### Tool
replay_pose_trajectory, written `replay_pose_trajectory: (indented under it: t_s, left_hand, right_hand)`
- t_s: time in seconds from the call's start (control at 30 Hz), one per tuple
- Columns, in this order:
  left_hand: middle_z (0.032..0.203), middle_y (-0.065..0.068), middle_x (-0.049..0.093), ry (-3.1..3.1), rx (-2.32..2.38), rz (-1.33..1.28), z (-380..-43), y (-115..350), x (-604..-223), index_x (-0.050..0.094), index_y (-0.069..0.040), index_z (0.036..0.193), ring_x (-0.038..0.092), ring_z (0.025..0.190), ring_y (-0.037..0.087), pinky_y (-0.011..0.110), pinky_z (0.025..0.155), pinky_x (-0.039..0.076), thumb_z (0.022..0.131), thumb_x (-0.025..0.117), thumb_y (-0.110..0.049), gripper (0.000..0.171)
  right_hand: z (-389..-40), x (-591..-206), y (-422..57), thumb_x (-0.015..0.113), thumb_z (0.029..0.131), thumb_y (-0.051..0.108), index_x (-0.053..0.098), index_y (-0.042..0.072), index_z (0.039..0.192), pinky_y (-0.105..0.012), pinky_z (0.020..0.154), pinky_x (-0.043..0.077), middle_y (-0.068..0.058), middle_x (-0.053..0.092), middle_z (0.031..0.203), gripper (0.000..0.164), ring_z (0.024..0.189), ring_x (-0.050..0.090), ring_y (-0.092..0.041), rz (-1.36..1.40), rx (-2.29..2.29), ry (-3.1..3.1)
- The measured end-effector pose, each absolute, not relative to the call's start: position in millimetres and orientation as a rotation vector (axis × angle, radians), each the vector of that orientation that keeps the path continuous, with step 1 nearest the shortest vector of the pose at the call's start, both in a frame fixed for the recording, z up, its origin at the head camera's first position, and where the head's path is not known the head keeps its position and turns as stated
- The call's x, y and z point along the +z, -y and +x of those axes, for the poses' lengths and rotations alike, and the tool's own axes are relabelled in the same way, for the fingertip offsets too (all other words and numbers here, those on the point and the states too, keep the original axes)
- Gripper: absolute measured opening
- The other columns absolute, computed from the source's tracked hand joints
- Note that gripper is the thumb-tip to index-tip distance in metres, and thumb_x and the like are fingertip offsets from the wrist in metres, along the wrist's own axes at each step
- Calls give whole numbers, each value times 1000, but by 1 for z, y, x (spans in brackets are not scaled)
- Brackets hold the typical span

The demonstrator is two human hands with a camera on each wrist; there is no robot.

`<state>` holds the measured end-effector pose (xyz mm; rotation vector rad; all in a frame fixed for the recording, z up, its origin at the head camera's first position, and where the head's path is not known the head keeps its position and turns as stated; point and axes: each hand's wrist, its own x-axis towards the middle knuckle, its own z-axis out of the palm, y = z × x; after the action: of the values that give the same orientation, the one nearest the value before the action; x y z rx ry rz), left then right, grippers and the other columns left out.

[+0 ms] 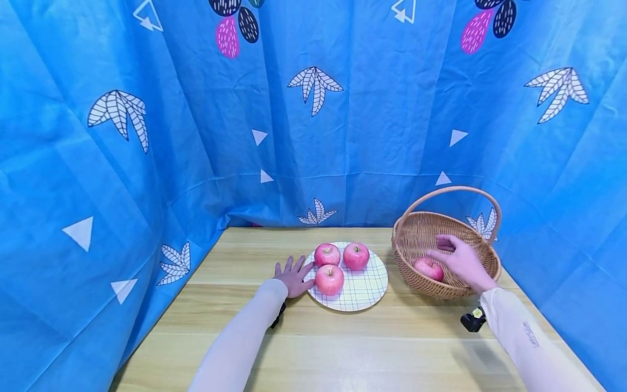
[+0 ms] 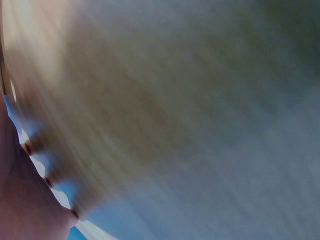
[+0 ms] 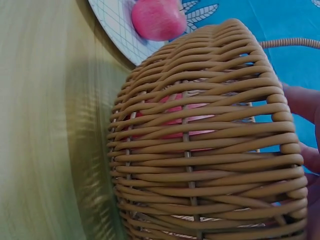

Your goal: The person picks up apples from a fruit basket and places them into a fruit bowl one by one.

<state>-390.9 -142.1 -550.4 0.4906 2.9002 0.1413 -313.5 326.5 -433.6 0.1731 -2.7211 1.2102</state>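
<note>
In the head view, a round checked plate [image 1: 367, 294] holds three red apples [image 1: 330, 280]. My left hand [image 1: 294, 279], palm down with fingers spread, rests at the plate's left edge beside the apples. On the right stands a brown wicker basket [image 1: 405, 271] with a tall handle, tilted toward me. One red apple [image 1: 426, 269] lies inside it. Just over that apple is my right hand [image 1: 464, 262], fingers loosely bent and holding nothing. The right wrist view shows the basket's woven side [image 3: 210, 145] hiding most of the apple, with fingers [image 3: 302, 102] beyond the rim.
The wooden table [image 1: 323, 354] carries the plate and basket. A blue patterned curtain [image 1: 318, 147] hangs behind and along both sides. The basket's arched handle [image 1: 453, 189] rises behind my right hand. Blurred tabletop [image 2: 150, 100] fills most of the left wrist view.
</note>
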Motion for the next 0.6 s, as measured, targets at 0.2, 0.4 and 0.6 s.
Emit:
replay_pose_trajectory:
  t_s: [0.2,0.4,0.6]
  left_hand:
    - [172,-3,3,-2889,133,486,-387,141,-546,15,-40,161,-1,156,40,70,119,4,97,28,-73,73]
    - [172,-2,4,-2884,150,476,-382,138,-536,17,-38,162,0,156,41,71,119,4,98,32,-70,72]
    - [171,-2,5,-2890,144,463,-380,139,-535,17,-38,162,0,156,40,70,119,4,99,32,-70,72]
  right_hand:
    - [-321,-437,-328,70,94,44,46,-6,143,-59,106,43,-32,53,140,74,127,53,-49,141,1180,2701]
    - [-319,-442,-328,71,93,44,45,-6,144,-59,107,41,-32,52,141,76,128,52,-48,143,1194,2716]
    - [-317,-446,-326,72,92,43,45,-6,144,-59,106,43,-32,54,139,76,127,53,-48,170,1184,2725]
